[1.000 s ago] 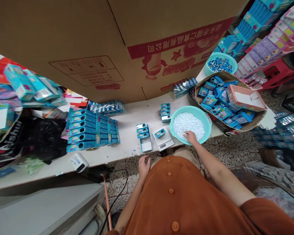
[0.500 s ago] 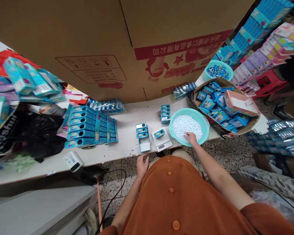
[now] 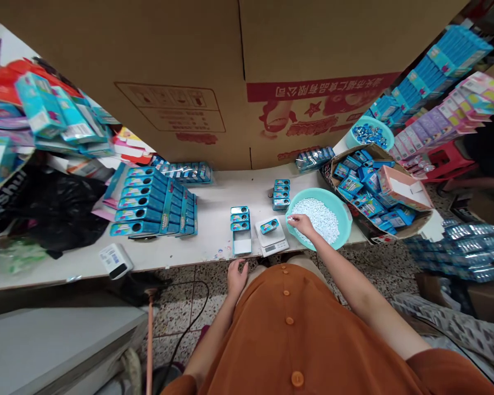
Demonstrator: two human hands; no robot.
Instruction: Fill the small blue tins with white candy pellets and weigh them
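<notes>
right hand (image 3: 300,222) shifted to near-left rim of teal basin (image 3: 346,219), fingers pinched on white pellets (image 3: 319,214), toward tin (image 3: 269,225) on scale (image 3: 271,236) | left hand (image 3: 236,272) kept loosely spread on lap

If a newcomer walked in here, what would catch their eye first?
Probably the huge brown cardboard box with red print looming behind the white table. Next, the round teal basin of small white pellets at the table's right end, where the right hand dips in.
</notes>
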